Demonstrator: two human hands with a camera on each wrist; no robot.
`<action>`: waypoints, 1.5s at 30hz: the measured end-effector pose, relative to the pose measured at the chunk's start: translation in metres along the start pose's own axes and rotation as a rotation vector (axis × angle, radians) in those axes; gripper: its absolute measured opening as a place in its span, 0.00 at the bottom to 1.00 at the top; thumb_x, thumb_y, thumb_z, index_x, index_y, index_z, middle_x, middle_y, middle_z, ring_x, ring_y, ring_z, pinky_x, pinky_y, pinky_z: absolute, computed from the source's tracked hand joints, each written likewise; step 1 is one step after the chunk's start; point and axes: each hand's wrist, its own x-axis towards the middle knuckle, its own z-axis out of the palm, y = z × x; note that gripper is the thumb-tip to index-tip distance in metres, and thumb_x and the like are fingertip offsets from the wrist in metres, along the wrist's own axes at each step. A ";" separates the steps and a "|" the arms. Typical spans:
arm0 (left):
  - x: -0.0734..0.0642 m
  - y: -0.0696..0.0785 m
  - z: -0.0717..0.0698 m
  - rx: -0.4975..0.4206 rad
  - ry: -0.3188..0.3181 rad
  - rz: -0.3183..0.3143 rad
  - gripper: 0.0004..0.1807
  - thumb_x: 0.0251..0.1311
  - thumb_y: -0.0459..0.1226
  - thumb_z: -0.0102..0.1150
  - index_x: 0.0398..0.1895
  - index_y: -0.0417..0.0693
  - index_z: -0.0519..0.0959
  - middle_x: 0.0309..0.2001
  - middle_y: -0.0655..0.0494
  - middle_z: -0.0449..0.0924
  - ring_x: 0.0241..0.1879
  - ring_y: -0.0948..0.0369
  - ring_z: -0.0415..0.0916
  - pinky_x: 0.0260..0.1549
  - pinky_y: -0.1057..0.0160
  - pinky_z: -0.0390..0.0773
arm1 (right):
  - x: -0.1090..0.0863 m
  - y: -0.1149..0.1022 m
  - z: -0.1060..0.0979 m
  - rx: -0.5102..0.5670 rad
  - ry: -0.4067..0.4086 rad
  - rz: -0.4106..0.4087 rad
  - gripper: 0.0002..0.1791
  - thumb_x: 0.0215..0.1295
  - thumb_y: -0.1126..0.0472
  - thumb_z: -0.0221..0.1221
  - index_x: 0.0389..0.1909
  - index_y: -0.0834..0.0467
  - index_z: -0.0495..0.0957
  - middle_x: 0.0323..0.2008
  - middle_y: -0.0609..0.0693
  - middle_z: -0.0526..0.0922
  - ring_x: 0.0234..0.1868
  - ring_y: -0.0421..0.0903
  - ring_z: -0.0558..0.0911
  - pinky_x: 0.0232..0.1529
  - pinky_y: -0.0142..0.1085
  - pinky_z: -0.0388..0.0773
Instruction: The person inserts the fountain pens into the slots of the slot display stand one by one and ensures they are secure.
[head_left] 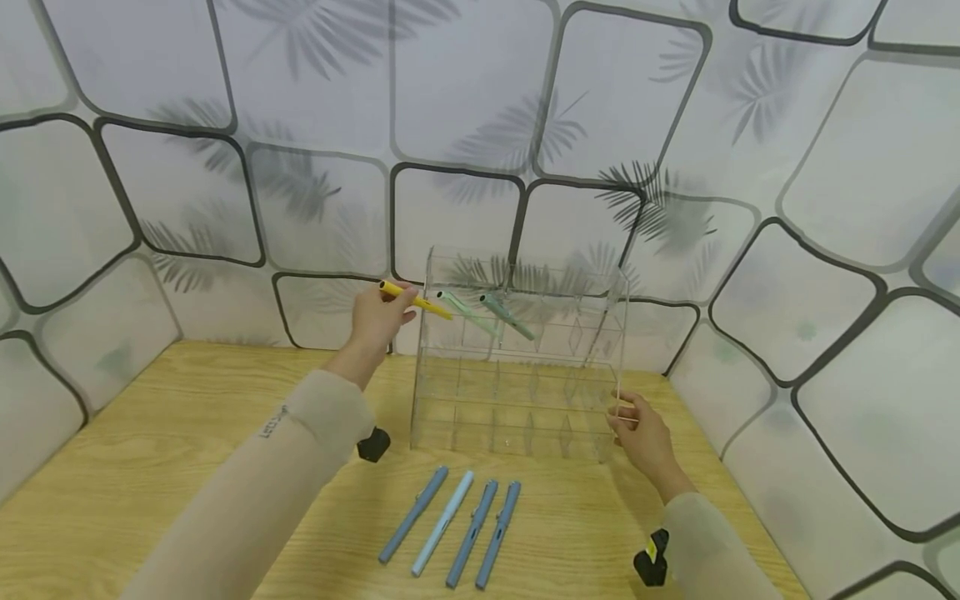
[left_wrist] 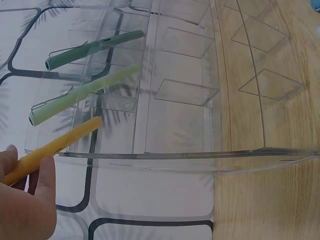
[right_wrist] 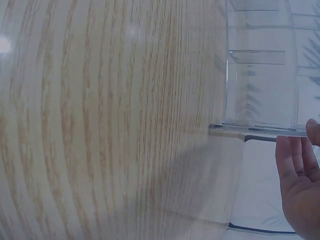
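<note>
A yellow pen is pinched in my left hand at the upper left of a clear acrylic display rack. In the left wrist view the yellow pen's free end points over the rack's top tier, beside a light green pen. Beyond that lies a dark green pen, also slanted in the top tier. Low on the rack's right side panel, my right hand grips the edge, fingers on the outer face and thumb at the front.
Several blue pens lie side by side on the wooden table in front of the rack, among them a pale blue pen. The rack's lower tiers have clear dividers. Patterned wall covering stands close behind and at both sides.
</note>
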 end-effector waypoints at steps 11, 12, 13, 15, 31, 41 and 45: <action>0.003 -0.002 0.008 0.148 -0.077 0.000 0.17 0.69 0.38 0.53 0.54 0.35 0.75 0.52 0.42 0.74 0.53 0.49 0.73 0.41 0.67 0.80 | 0.000 -0.001 0.000 0.003 0.006 -0.007 0.25 0.68 0.69 0.55 0.64 0.66 0.63 0.50 0.69 0.76 0.46 0.60 0.80 0.34 0.34 0.83; 0.004 -0.002 0.009 0.153 -0.073 -0.002 0.17 0.69 0.38 0.53 0.54 0.35 0.75 0.52 0.42 0.74 0.53 0.49 0.73 0.41 0.67 0.80 | -0.001 -0.001 0.000 0.003 0.006 -0.006 0.25 0.68 0.69 0.55 0.64 0.65 0.63 0.50 0.69 0.76 0.46 0.60 0.80 0.34 0.34 0.83; 0.004 -0.003 0.009 0.156 -0.068 -0.004 0.17 0.68 0.38 0.53 0.54 0.36 0.75 0.52 0.43 0.74 0.52 0.49 0.74 0.41 0.66 0.80 | -0.001 -0.001 0.000 0.005 0.006 -0.005 0.25 0.68 0.69 0.55 0.64 0.65 0.63 0.50 0.69 0.76 0.46 0.60 0.80 0.34 0.34 0.83; 0.004 -0.003 0.011 0.171 -0.053 -0.002 0.16 0.68 0.39 0.54 0.53 0.37 0.76 0.51 0.43 0.75 0.50 0.49 0.75 0.40 0.66 0.81 | -0.001 -0.001 0.000 0.008 0.006 -0.003 0.24 0.68 0.69 0.55 0.64 0.65 0.64 0.51 0.69 0.76 0.46 0.60 0.80 0.35 0.34 0.83; 0.006 -0.008 0.014 0.283 0.077 0.070 0.14 0.61 0.38 0.63 0.46 0.40 0.79 0.41 0.46 0.79 0.36 0.53 0.79 0.31 0.67 0.82 | 0.000 -0.002 0.000 0.009 0.007 -0.002 0.25 0.68 0.69 0.55 0.64 0.65 0.63 0.50 0.68 0.76 0.46 0.61 0.80 0.35 0.35 0.83; 0.002 -0.007 0.010 0.278 0.058 0.058 0.14 0.61 0.39 0.63 0.47 0.41 0.79 0.43 0.46 0.78 0.42 0.53 0.77 0.35 0.64 0.82 | -0.001 -0.001 0.000 0.011 0.007 0.004 0.25 0.68 0.69 0.56 0.65 0.65 0.63 0.51 0.69 0.76 0.46 0.60 0.80 0.35 0.34 0.83; 0.001 -0.006 0.007 0.283 0.061 0.081 0.16 0.60 0.40 0.64 0.48 0.41 0.78 0.43 0.46 0.78 0.43 0.53 0.77 0.36 0.64 0.82 | -0.001 -0.001 0.000 0.017 0.005 0.011 0.26 0.68 0.68 0.56 0.65 0.64 0.63 0.52 0.68 0.76 0.46 0.60 0.80 0.36 0.34 0.82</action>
